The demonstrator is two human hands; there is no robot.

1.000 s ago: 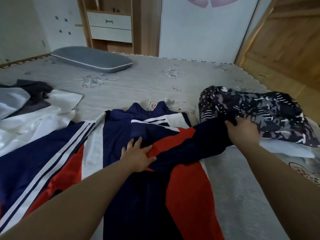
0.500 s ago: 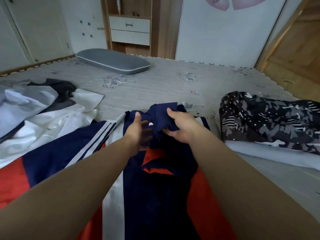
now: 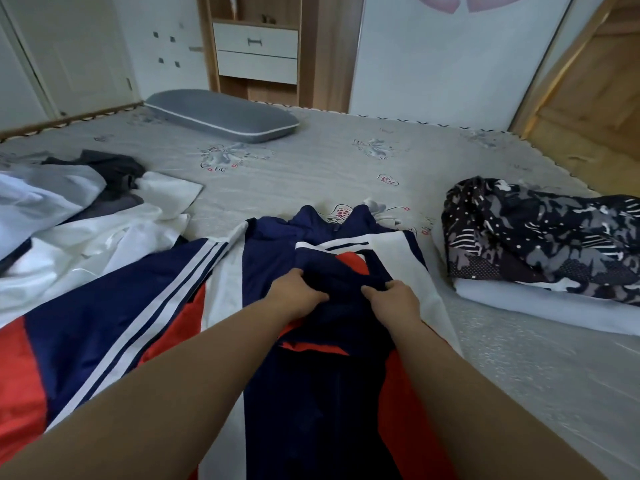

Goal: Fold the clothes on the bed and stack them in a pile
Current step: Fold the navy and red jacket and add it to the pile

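A navy, red and white track jacket lies spread on the bed in front of me, its collar pointing away. Its right sleeve is folded across the chest. My left hand and my right hand both grip the dark navy sleeve cloth on the jacket's chest, fingers curled into it. The jacket's left sleeve stretches out to the left. At the right edge sits a pile: a black and grey patterned garment on top of a folded white one.
Loose white clothes and a dark grey garment lie in a heap at the left. A grey pillow rests at the bed's far side. The grey bedspread stretches between. Drawers and a wooden door stand beyond.
My right hand brought the sleeve from the pile's side across the chest. Both hands then moved from near the collar down to the chest, gripping the sleeve cloth.
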